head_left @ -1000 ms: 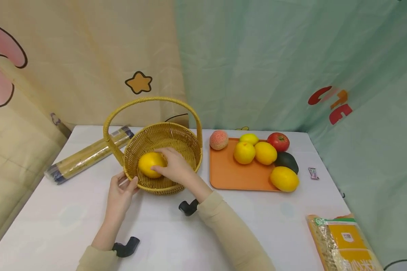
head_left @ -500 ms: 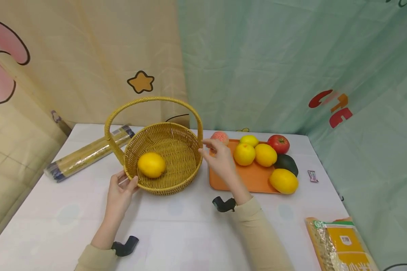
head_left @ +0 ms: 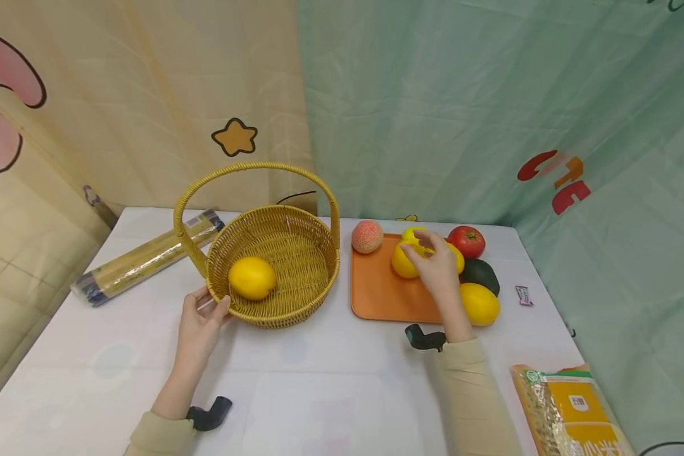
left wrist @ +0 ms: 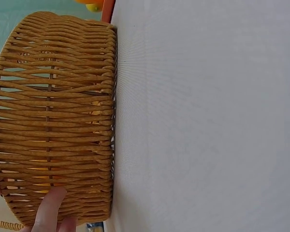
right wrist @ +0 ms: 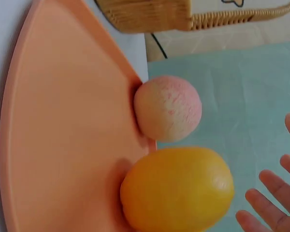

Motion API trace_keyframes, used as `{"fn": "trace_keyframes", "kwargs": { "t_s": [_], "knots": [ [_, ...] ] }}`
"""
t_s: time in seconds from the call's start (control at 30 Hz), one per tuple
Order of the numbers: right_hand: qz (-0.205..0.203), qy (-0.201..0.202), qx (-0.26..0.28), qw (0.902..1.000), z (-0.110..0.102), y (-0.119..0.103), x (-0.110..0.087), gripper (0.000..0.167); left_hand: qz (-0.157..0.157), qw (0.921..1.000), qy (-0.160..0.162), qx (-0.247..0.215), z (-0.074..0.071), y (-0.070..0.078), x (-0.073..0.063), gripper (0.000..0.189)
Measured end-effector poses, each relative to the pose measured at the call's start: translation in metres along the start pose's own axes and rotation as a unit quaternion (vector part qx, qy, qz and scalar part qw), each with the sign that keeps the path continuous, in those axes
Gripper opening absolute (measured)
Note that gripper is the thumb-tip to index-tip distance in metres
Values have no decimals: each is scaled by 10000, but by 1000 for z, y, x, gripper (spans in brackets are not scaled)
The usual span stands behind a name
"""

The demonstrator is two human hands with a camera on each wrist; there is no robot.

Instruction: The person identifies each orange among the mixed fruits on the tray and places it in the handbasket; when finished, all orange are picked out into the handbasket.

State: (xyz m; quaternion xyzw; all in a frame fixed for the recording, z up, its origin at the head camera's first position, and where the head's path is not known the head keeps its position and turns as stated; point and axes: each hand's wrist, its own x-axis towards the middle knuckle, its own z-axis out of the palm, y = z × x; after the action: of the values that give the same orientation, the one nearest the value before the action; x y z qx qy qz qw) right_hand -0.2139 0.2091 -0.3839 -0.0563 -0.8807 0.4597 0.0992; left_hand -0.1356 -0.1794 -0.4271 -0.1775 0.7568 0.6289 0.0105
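Observation:
My left hand point(head_left: 199, 326) pinches the near left rim of a round wicker basket point(head_left: 302, 266) with a tall arched handle. In the left wrist view, its fingers point(left wrist: 49, 210) press against the woven basket wall point(left wrist: 53, 121). One large yellow fruit point(head_left: 253, 278) lies in the basket's left part. My right hand point(head_left: 441, 272) hovers over the yellow fruits on an orange tray point(head_left: 382, 294), thumb and fingers apart with nothing between them. Its spread fingers show at the edge of the right wrist view, near a yellow fruit point(right wrist: 179, 188) and a pinkish peach point(right wrist: 168, 108).
A tomato point(head_left: 467, 242), a dark green avocado-like fruit point(head_left: 480, 276) and another yellow fruit point(head_left: 480, 304) line the tray's right side. A wrapped roll point(head_left: 148, 256) lies left of the basket. A small packet point(head_left: 524, 295) and a grain bag point(head_left: 572, 408) lie at right.
My right hand has let go of the yellow fruit in the basket and moved right, past the basket rim and the peach, to above the tray. My left hand has stayed at the rim.

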Motion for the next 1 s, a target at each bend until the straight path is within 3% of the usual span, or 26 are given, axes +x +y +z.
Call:
{"fn": "trace_keyframes", "kwargs": {
  "t_s": [0.4,0.63,1.0],
  "knots": [
    [702,-345,-444,9959,1,24,5,67,-34,10000,-12,0,-1,-2,2,64],
    [539,-501,-937,9929,16,26,3,72,-10,10000,7,-5,-2,-3,2,64],
    [292,-198,-1433,9890,36,27,3,77,-27,10000,-95,-7,-2,-3,2,65]
  ]
}}
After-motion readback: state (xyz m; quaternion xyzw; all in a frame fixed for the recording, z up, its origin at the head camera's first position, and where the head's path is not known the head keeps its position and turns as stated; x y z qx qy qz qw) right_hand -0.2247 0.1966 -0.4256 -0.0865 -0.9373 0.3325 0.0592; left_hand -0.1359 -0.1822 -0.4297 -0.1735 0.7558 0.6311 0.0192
